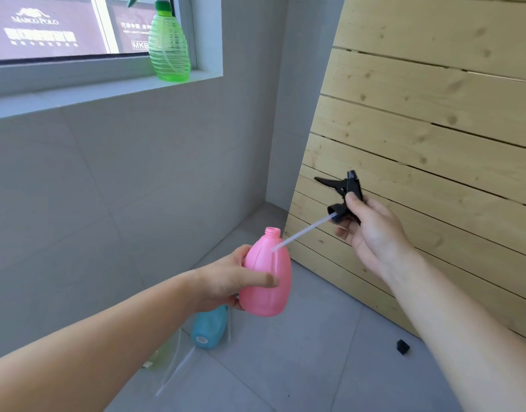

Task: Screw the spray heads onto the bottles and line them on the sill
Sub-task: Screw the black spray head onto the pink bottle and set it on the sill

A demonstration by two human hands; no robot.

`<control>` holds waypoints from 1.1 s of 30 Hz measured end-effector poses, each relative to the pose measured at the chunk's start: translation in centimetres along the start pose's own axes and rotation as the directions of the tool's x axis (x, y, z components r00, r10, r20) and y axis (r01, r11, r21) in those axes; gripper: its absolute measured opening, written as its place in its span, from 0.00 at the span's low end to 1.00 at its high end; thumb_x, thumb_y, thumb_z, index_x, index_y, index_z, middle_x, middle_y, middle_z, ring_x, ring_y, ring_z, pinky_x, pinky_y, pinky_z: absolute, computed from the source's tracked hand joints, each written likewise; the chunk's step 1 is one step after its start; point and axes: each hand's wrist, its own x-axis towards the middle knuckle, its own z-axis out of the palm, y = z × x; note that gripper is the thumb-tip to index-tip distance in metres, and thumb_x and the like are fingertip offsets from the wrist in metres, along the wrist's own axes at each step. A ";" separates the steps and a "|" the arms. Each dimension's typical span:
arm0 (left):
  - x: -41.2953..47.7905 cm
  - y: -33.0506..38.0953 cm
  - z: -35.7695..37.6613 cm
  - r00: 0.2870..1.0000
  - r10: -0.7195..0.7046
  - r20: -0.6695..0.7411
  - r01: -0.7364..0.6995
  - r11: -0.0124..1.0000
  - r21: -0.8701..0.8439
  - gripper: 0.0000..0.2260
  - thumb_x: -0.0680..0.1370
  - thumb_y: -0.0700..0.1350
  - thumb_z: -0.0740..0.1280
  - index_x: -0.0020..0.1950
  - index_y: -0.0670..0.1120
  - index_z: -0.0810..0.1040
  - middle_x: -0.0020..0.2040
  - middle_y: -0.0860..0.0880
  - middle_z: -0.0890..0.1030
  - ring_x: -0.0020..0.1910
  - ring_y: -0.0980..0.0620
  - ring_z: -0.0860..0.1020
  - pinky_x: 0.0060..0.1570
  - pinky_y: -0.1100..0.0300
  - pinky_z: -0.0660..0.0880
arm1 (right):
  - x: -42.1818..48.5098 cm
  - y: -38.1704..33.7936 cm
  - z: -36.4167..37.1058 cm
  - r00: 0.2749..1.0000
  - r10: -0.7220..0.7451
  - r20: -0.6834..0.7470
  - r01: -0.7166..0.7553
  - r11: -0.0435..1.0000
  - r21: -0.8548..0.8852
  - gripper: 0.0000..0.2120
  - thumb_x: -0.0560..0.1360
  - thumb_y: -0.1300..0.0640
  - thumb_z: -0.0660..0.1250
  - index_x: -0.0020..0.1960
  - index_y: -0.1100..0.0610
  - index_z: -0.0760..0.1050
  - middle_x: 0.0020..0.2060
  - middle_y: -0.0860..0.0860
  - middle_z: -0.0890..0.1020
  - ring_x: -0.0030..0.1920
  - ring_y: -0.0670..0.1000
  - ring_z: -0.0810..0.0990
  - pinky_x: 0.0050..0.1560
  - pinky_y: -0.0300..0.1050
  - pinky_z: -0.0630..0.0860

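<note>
**Fingers on bottle and spray head, one bottle already on the sill**

Fingers [343, 231] of our right hand [371, 230] pinch the black spray head [343, 193] near its collar, thumb on top and the others curled beneath. Its pale dip tube [303, 231] slants down and away from those fingertips towards our left side, and its tip lies across the shoulder of the pink bottle [266, 278], just below the open neck; whether it touches the plastic we cannot tell. Our left hand [226, 281] wraps that bottle's belly, thumb pressed across the front, the remaining fingers hidden behind it. The bottle stands nearly upright, well apart from the right fingertips.

As we judge it, one bottle is done: a green bottle [169, 46] with its head screwed on stands on the sill [107, 90], far above both hands. The pink one has yet to be threaded. Below our left wrist, a blue bottle [209, 325] lies on the floor [315, 367], with loose tubes [177, 367] beside it, so more remains.

The green bottle's trigger is cut off by the top edge. Something pale green beneath our left forearm is mostly covered. A small black piece [402, 347] sits on the tiles under our right forearm; we cannot identify it.
</note>
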 end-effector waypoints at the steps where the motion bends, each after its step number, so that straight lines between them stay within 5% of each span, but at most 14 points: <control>1: -0.1 -0.1 0.1 1.000 -0.006 0.010 0.006 1.000 0.017 0.32 0.67 0.48 0.78 0.68 0.57 0.72 0.64 0.48 0.80 0.63 0.44 0.81 0.49 0.50 0.79 | 0.1 -0.1 0.1 0.999 -0.033 -0.038 0.034 0.999 0.020 0.05 0.81 0.56 0.64 0.49 0.56 0.76 0.37 0.53 0.85 0.37 0.52 0.81 0.38 0.45 0.77; 8: -0.2 -0.2 0.9 1.000 -0.014 0.028 0.011 0.995 0.104 0.34 0.65 0.48 0.79 0.68 0.56 0.71 0.63 0.48 0.80 0.57 0.46 0.83 0.40 0.56 0.82 | 0.7 0.3 -0.1 0.963 -0.221 -0.154 0.212 0.975 -0.073 0.05 0.80 0.55 0.64 0.49 0.56 0.76 0.40 0.54 0.83 0.39 0.52 0.81 0.41 0.47 0.79; 16: -0.4 -0.5 1.1 0.999 -0.035 -0.009 0.036 0.990 0.139 0.35 0.63 0.51 0.79 0.67 0.57 0.71 0.63 0.47 0.80 0.62 0.43 0.82 0.48 0.50 0.82 | 0.8 0.1 -0.6 0.939 -0.305 -0.161 0.277 0.945 -0.174 0.04 0.80 0.53 0.64 0.49 0.53 0.77 0.39 0.53 0.81 0.37 0.53 0.80 0.47 0.53 0.83; 23: -0.7 -0.2 1.7 1.000 -0.009 -0.021 0.013 0.981 0.194 0.34 0.64 0.51 0.79 0.68 0.58 0.70 0.62 0.48 0.80 0.61 0.45 0.82 0.56 0.44 0.83 | -0.4 1.0 0.3 0.980 -0.182 0.081 0.196 0.955 -0.223 0.05 0.81 0.59 0.63 0.54 0.55 0.77 0.42 0.54 0.85 0.43 0.50 0.84 0.44 0.47 0.82; 28: -0.9 0.2 2.6 0.999 0.044 0.010 -0.045 0.977 0.207 0.34 0.65 0.52 0.78 0.69 0.57 0.70 0.61 0.50 0.80 0.58 0.48 0.83 0.49 0.53 0.85 | -1.7 2.1 1.7 0.953 -0.052 0.300 0.157 0.928 -0.338 0.09 0.81 0.61 0.62 0.59 0.59 0.77 0.47 0.57 0.86 0.44 0.49 0.84 0.48 0.45 0.82; 33: -1.0 0.1 2.5 0.999 0.046 0.013 -0.047 0.979 0.197 0.34 0.65 0.52 0.79 0.69 0.58 0.71 0.62 0.49 0.81 0.61 0.46 0.82 0.59 0.42 0.83 | -1.7 2.0 1.8 0.932 0.009 0.362 0.138 0.916 -0.377 0.11 0.82 0.63 0.59 0.62 0.59 0.76 0.52 0.60 0.85 0.43 0.50 0.85 0.52 0.49 0.82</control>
